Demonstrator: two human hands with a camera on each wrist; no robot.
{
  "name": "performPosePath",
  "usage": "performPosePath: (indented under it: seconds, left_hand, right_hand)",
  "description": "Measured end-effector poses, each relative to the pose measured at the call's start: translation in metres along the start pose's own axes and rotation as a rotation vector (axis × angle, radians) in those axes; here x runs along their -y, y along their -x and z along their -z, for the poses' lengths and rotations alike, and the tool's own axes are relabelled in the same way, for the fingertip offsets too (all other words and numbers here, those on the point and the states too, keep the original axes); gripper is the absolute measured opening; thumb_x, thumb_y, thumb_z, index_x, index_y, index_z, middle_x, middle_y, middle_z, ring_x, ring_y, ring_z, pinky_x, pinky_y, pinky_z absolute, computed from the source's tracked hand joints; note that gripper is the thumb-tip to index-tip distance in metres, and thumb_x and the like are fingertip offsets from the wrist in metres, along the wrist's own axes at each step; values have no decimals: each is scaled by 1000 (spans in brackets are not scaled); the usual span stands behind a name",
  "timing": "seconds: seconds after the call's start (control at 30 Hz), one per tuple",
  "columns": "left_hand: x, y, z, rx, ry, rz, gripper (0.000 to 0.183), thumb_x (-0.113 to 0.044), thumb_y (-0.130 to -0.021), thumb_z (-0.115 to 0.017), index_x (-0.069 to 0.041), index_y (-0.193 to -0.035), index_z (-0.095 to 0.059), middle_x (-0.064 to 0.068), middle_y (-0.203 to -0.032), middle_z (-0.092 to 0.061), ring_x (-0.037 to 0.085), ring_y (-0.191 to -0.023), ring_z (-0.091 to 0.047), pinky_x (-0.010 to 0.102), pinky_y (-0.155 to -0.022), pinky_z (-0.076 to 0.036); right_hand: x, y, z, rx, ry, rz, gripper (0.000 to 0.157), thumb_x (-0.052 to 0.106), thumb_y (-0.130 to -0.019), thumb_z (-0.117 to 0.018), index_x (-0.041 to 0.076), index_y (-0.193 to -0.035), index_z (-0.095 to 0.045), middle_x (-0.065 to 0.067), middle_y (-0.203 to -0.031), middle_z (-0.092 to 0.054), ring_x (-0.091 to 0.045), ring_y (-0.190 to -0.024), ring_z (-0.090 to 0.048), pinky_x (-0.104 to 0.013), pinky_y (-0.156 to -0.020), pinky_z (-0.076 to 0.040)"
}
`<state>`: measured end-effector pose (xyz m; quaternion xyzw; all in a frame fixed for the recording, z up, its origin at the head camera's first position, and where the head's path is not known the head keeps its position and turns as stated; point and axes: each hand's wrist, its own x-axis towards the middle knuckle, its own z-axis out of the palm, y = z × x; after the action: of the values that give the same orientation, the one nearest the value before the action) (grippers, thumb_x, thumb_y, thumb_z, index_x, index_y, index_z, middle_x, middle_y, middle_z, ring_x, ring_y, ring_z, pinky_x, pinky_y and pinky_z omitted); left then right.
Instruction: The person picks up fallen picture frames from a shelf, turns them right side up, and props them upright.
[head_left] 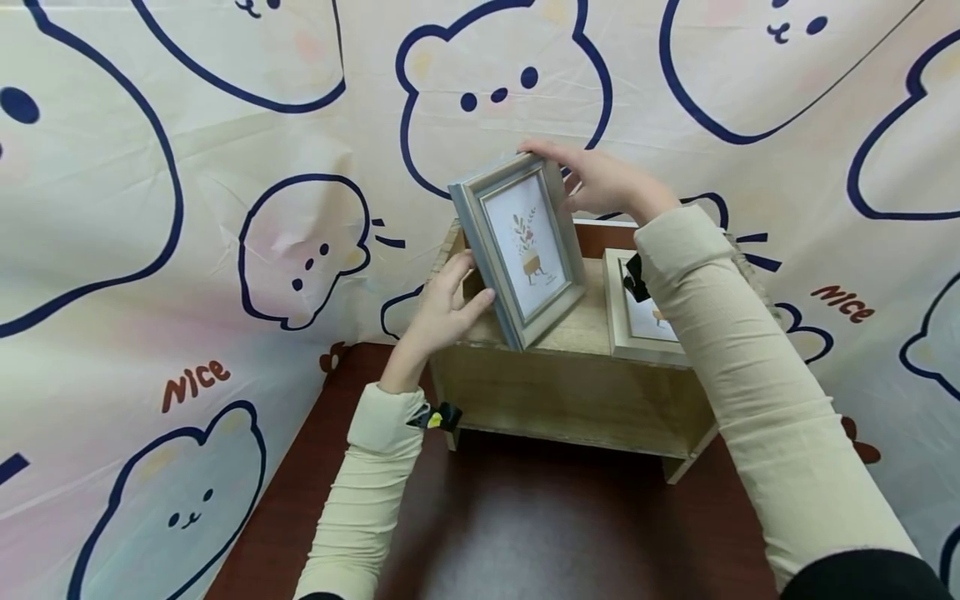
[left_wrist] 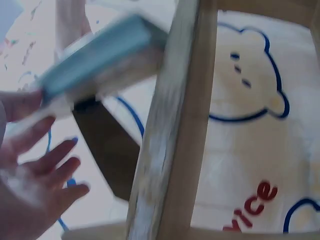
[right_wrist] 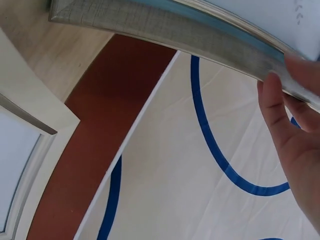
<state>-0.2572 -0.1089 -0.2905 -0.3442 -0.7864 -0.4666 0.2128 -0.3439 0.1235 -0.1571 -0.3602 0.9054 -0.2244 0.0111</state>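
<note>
Frame in hand: grey-blue picture frame (head_left: 525,242), raised over the top of the wooden shelf (head_left: 562,392), tilted, front facing the person. Lower corner is at the shelf's front edge; can't tell if it touches.
Print: potted plant on white, thin gold inner border.
Left hand (head_left: 444,308): at the frame's left side, pinching its edge between thumb and index finger; other fingers spread apart, per left wrist view.
Right hand (head_left: 611,183): clamped on the frame's upper right edge, thumb on one side, fingers on the other.
Second frame: cream picture frame (head_left: 645,346), lying face up on the shelf top, right part, partly hidden by the right sleeve (head_left: 750,375).
Shelf: pale wood, open front, standing on the dark red table (head_left: 525,525).
Sleeves: cream, black strap at the left cuff (head_left: 386,417).
Backdrop: pale cloth (head_left: 300,142), blue-outlined bears, red "Nice" lettering.
</note>
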Motion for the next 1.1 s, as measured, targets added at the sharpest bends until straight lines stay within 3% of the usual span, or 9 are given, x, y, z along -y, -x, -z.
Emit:
performPosePath:
  seconds: [0.1, 0.2, 0.27, 0.5, 0.67, 0.83, 1.1]
  left_hand:
    - [-10, 3, -9, -135, -125, 55, 45, -19, -83, -64, 3, -121, -53, 16, -120, -55, 27, -111, -52, 41, -92, -42]
    - [-17, 4, -16, -223, -162, 96, 44, -21, -81, -68, 2, -116, -56, 15, -106, -62, 26, -96, -60, 42, -80, -47]
    - [-18, 3, -16, -245, -139, 122, 43, -18, -80, -69, 2, -115, -57, 15, -100, -63, 26, -89, -61, 41, -75, -49]
    - [-17, -1, -8, -207, 37, 173, 38, -4, -82, -66, 9, -116, -54, 21, -91, -63, 28, -81, -60, 40, -74, -51]
    - [-15, -3, 1, -189, 61, 196, 38, -1, -81, -67, 9, -116, -56, 21, -85, -63, 28, -77, -60, 33, -69, -52]
    - [-11, -6, 11, -187, 79, 221, 50, 2, -80, -67, 6, -126, -48, 23, -89, -64, 28, -76, -61, 24, -66, -50]
    - [-4, -14, 29, -131, 106, 318, 57, 2, -80, -67, 0, -132, -44, 24, -96, -64, 30, -85, -61, 35, -80, -50]
  right_hand:
    - [-4, 0, -2, -52, 41, 25, 80, -15, -82, -47, 24, -147, -22, -11, -145, -31, -38, -103, -53, -46, -83, -47]
    - [-7, 1, -4, -99, 49, 56, 75, -15, -83, -46, 20, -146, -25, -10, -146, -31, -38, -102, -54, -46, -84, -47]
    - [-8, 2, -3, -113, 54, 58, 75, -14, -83, -47, 20, -146, -25, -10, -146, -31, -38, -100, -55, -47, -84, -47]
    - [-10, 6, -1, -110, -52, -13, 77, -13, -84, -51, 23, -146, -25, -13, -136, -40, -35, -97, -54, -47, -85, -45]
    - [-9, 11, 0, -78, -143, -55, 80, -14, -84, -51, 27, -146, -23, -14, -135, -39, -35, -104, -52, -49, -89, -44]
    - [-7, 20, 1, -58, -232, -85, 81, -12, -85, -53, 30, -146, -20, -16, -136, -38, -34, -109, -51, -47, -91, -44]
    - [-5, 30, -1, -65, -284, -51, 82, -12, -83, -56, 26, -146, -20, -16, -129, -45, -32, -104, -55, -46, -90, -44]
